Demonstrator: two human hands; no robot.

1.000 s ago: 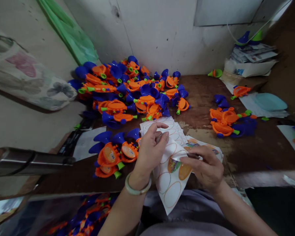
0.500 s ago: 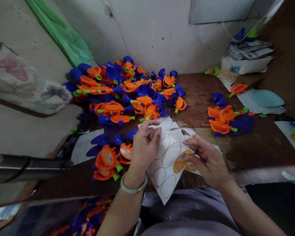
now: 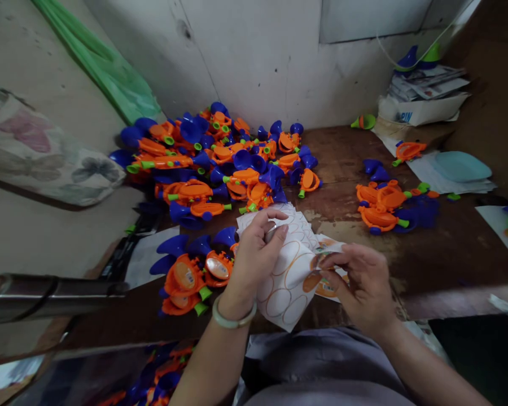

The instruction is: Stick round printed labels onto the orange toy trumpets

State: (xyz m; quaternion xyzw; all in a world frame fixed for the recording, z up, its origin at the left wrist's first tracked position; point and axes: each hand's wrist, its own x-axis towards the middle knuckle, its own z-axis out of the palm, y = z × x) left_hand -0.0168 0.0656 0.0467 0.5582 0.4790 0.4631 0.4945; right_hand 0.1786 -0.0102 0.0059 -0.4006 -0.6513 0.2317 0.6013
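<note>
My left hand (image 3: 260,248) is closed on a white sticker sheet (image 3: 285,296) marked with orange oval outlines. An orange oval sticker (image 3: 312,280) at the sheet's right edge is pinched between the thumb and fingers of my right hand (image 3: 359,282); it looks partly lifted, and I cannot tell if it is fully free. Beneath lies a stack of similar sheets (image 3: 298,223), with a piece bearing orange stickers (image 3: 328,288) under my right hand. Left of my left wrist stand orange and blue toy trumpets (image 3: 185,274), several with oval labels on their sides.
A large heap of toy trumpets (image 3: 237,160) fills the back left of the wooden table (image 3: 336,163). A smaller group (image 3: 381,206) lies at the right, near a light blue dish (image 3: 461,167) and a paper-filled box (image 3: 423,107). A metal flask (image 3: 55,293) juts in from the left.
The orange oval sticker has come up from the sheet's surface with my right hand's fingers. The sheet's lower corner has risen slightly, and my left hand has shifted a little right and down.
</note>
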